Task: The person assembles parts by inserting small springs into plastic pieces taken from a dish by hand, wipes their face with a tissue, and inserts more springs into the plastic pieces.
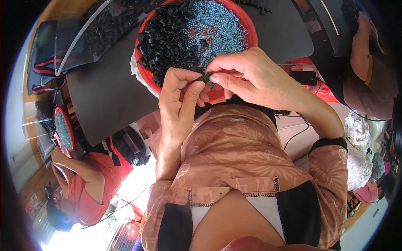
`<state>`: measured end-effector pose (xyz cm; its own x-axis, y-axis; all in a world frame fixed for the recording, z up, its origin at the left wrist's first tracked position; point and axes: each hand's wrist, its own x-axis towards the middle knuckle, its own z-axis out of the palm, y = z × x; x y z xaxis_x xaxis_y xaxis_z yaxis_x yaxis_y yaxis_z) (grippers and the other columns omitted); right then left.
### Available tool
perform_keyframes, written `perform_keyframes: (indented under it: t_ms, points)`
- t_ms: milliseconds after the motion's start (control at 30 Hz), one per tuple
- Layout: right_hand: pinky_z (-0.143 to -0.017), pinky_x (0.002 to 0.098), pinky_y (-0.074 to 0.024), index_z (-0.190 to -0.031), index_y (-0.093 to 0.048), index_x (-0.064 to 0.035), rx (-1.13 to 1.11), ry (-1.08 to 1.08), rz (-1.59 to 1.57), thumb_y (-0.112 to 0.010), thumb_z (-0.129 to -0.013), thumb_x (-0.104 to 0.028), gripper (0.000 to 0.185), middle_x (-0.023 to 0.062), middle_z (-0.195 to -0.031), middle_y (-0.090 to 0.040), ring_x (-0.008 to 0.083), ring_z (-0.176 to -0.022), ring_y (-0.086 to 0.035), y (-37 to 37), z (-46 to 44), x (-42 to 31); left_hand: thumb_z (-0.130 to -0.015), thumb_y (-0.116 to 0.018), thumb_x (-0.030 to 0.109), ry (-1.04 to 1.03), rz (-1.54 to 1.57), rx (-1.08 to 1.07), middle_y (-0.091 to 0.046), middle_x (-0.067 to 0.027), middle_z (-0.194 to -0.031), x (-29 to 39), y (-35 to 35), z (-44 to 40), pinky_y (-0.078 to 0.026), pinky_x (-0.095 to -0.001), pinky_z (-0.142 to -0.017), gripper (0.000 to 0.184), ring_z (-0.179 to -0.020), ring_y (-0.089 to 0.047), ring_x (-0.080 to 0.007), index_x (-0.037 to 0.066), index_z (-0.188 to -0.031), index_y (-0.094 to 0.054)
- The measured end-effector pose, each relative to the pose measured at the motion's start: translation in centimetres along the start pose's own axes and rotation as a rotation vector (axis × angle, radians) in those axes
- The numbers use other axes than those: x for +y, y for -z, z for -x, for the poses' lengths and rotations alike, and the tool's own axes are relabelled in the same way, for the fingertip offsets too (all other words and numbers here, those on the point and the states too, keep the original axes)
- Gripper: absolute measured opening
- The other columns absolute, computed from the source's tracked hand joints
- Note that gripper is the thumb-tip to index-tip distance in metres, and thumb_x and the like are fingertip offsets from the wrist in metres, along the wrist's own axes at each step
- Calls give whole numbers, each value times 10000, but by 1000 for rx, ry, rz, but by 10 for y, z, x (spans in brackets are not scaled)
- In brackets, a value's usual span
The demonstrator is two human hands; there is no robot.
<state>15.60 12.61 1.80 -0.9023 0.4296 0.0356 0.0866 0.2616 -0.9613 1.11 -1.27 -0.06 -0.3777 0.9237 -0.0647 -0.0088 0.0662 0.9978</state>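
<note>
Our patterned top (pixel 234 138) is filling the foreground. Beyond it, our left hand (pixel 173 98) and right hand (pixel 264 81) are pinching one small dark piece (pixel 204 78) between thumbs and fingers, seemingly so both sides stay steady. We are holding it above the near side of the red basin (pixel 252 31), probably so dropped bits land among the black pieces (pixel 163 44) and bluish pieces (pixel 224 27).

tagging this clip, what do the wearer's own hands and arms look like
Left hand and right hand are bare, with no gloves, rings or watch visible. The sleeves are rusty brown with a pale floral print; the right one ends in a black band.
</note>
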Motion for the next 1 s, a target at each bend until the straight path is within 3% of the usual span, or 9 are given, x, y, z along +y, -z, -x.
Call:
perform_keyframes:
  t_ms: [300,400,567,667,767,900,933,1000]
  points:
    - [-524,274,-464,-815,-621,38,-182,-148,-140,-640,-869,-131,178,102,-635,-615,144,-542,-611,9,-4,-1,-962,-558,-2,14,-20,-33,-632,-39,-801,1,-2,7,-442,-191,-575,81,-662,-556,-52,6,-1036,-525]
    - [-519,268,-454,-813,-619,33,-208,-180,-230,-653,-864,-134,178,81,-621,-599,121,-537,-590,8,-1,2,-955,-545,-16,8,-34,-79,-649,-81,-829,-1,0,11,-426,-188,-554,98,-658,-567,-72,6,-1040,-504]
    - [-546,339,-467,-821,-583,56,-32,31,37,-676,-856,-94,180,178,-645,-592,241,-533,-593,-4,8,1,-944,-548,-51,-49,-132,-75,-617,-67,-882,-11,-3,9,-422,-188,-540,121,-645,-549,-68,16,-1033,-502]
    - [-537,310,-472,-821,-599,49,-49,17,74,-685,-863,-110,186,141,-646,-619,191,-539,-615,1,9,-3,-946,-544,-52,-69,-35,-80,-618,-80,-889,-11,-4,7,-423,-191,-532,119,-637,-540,-70,21,-1032,-505]
    - [-547,244,-466,-839,-652,12,-243,-251,-207,-709,-874,-97,128,68,-687,-661,104,-581,-627,25,3,-11,-942,-544,-61,-59,-16,-131,-615,-94,-894,0,-7,9,-428,-193,-531,126,-640,-540,-71,22,-1028,-506]
    - [-498,207,-435,-781,-679,8,-379,-282,-405,-767,-827,-98,145,44,-678,-673,83,-546,-631,32,4,0,-917,-572,-84,7,158,-160,-628,-53,-834,-4,-13,18,-455,-198,-525,130,-621,-571,-56,9,-1001,-537]
    - [-499,205,-435,-779,-678,7,-377,-303,-418,-770,-824,-98,147,45,-675,-672,84,-542,-629,29,6,2,-916,-572,-86,-4,44,-191,-625,-52,-828,-2,-12,19,-450,-198,-506,126,-608,-575,-54,14,-984,-534]
    - [-500,203,-436,-777,-675,5,-375,-347,-439,-777,-817,-98,151,47,-670,-670,86,-533,-627,24,10,3,-924,-570,-73,16,113,-241,-622,-51,-827,-8,-13,22,-456,-203,-501,115,-598,-576,-53,21,-974,-526]
